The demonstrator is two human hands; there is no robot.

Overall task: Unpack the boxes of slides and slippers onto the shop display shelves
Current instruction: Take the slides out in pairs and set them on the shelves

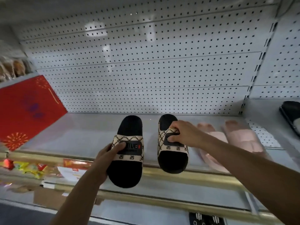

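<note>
Both hands are busy here, one slide each. The left hand (103,157) grips the left black slide (128,151) from its outer side, thumb lying across the beige patterned strap right by the dark logo patch. That slide's toe points at the pegboard back panel (146,62) and its heel hangs out past the gold front rail (186,176) of the shelf (81,135). The right hand (185,133) comes in from the right and pinches the strap of the right black slide (172,143), fingers curled over the top edge and thumb tucked under it. That one sits further back, heel just over the rail too. Just beside it on the right is a pair of fluffy pink slippers (230,140), partly hidden by the forearm. A red box with firework print (27,111) leans at the shelf's left end, and a dark slide (290,117) pokes in on the neighbouring shelf at far right.
</note>
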